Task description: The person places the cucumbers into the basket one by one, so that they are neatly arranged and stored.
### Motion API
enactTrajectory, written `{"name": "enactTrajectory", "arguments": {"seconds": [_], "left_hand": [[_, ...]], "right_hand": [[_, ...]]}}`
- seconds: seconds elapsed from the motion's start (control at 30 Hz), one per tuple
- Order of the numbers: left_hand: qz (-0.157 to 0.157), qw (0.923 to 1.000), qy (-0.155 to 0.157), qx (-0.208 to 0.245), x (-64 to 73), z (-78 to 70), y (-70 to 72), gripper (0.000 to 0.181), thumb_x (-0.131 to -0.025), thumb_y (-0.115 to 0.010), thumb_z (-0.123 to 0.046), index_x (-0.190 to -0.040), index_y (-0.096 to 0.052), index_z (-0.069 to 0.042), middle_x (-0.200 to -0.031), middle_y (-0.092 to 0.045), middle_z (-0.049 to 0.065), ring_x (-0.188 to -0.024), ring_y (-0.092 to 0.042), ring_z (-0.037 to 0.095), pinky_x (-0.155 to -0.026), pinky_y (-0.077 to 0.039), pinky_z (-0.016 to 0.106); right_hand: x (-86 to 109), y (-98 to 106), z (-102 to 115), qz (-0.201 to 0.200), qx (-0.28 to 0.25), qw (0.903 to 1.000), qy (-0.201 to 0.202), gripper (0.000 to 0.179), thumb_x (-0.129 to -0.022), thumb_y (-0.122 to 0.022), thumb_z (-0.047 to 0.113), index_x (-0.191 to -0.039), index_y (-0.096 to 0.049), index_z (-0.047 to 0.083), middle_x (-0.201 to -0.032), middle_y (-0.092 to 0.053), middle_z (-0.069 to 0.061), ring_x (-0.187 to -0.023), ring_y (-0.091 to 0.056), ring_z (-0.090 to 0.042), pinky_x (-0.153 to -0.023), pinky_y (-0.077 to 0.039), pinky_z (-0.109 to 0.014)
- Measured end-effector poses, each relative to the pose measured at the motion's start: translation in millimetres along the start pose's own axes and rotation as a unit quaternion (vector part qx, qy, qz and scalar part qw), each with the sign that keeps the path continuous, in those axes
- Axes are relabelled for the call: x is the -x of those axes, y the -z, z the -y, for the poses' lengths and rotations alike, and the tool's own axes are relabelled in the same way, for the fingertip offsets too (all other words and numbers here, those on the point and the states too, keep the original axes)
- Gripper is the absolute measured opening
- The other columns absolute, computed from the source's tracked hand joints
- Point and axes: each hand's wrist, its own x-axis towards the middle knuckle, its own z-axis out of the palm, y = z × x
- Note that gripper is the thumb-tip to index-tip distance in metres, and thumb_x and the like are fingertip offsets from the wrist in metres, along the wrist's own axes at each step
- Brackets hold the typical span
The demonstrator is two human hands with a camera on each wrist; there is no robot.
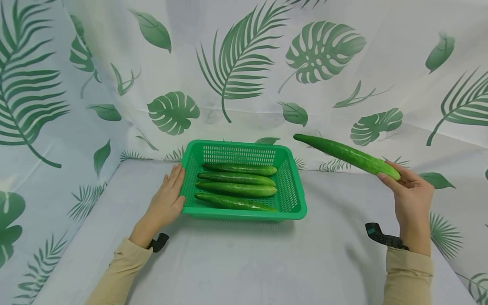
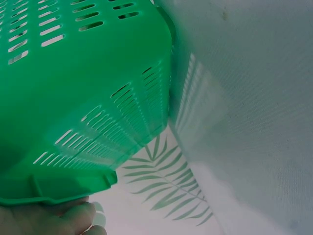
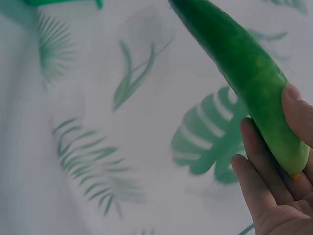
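At the right of the head view, my right hand [image 1: 413, 197] holds a cucumber [image 1: 345, 153] by its paler end, thumb on one side and fingers on the other. The cucumber is raised above the table, its dark tip pointing left toward a green plastic basket [image 1: 244, 214]. Several more cucumbers [image 1: 236, 189] lie side by side across the basket's floor. My left hand [image 1: 164, 204] rests along the basket's left edge with its fingers extended. In the left wrist view, fingers [image 2: 80, 218] show at the basket's rim. The right wrist view shows the held cucumber [image 3: 249, 83] close up.
A pale table surface [image 1: 244, 262] lies under the basket. Behind it hangs a white cloth [image 1: 251, 110] printed with green leaves, and a similar cloth [image 1: 91, 140] borders the left side. Each wrist wears a black strap device [image 1: 383, 238].
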Motion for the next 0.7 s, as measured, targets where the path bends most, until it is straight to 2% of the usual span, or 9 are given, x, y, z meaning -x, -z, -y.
{"name": "enactTrajectory", "arguments": {"seconds": [0.17,0.37,0.53,0.7], "left_hand": [[-0.001,1.0000,0.000,0.000,0.0,0.6,-0.1,0.068,-0.093,-0.039,-0.001,-0.155,-0.012,0.010,-0.164,-0.002,0.021,-0.151,0.000,0.036,-0.120,-0.006,0.055],[-0.002,1.0000,-0.003,-0.002,-0.3,1.7,-0.5,0.068,-0.093,-0.039,-0.001,-0.155,-0.012,0.009,-0.164,-0.002,0.020,-0.151,-0.002,0.037,-0.120,-0.006,0.054],[0.000,1.0000,-0.001,-0.001,-0.4,2.3,-1.1,0.069,-0.093,-0.038,-0.002,-0.155,-0.011,0.009,-0.164,-0.002,0.020,-0.151,0.001,0.034,-0.120,-0.004,0.053],[-0.003,1.0000,-0.002,-0.003,0.2,2.3,-1.3,0.068,-0.093,-0.038,-0.001,-0.155,-0.012,0.009,-0.164,-0.003,0.020,-0.151,-0.001,0.036,-0.120,-0.005,0.053]], "right_hand": [[3.6,-31,19,0.049,-0.027,0.9974,0.046,0.048,-0.078,-0.074,-0.015,-0.125,-0.061,-0.015,-0.121,-0.063,-0.017,-0.102,-0.063,-0.022,-0.087,-0.052,-0.020],[15.6,-74,28,0.126,-0.035,0.9868,0.095,0.045,-0.080,-0.068,-0.021,-0.124,-0.058,-0.020,-0.120,-0.065,-0.021,-0.100,-0.064,-0.025,-0.086,-0.054,-0.021],[29.9,-103,19,0.177,0.028,0.9773,0.113,0.039,-0.083,-0.069,-0.016,-0.122,-0.064,-0.014,-0.117,-0.067,-0.015,-0.098,-0.064,-0.022,-0.082,-0.054,-0.019],[44.5,-125,1,0.237,0.115,0.9583,0.111,0.037,-0.086,-0.072,-0.006,-0.123,-0.067,-0.006,-0.114,-0.069,-0.007,-0.094,-0.067,-0.016,-0.082,-0.055,-0.020]]}}
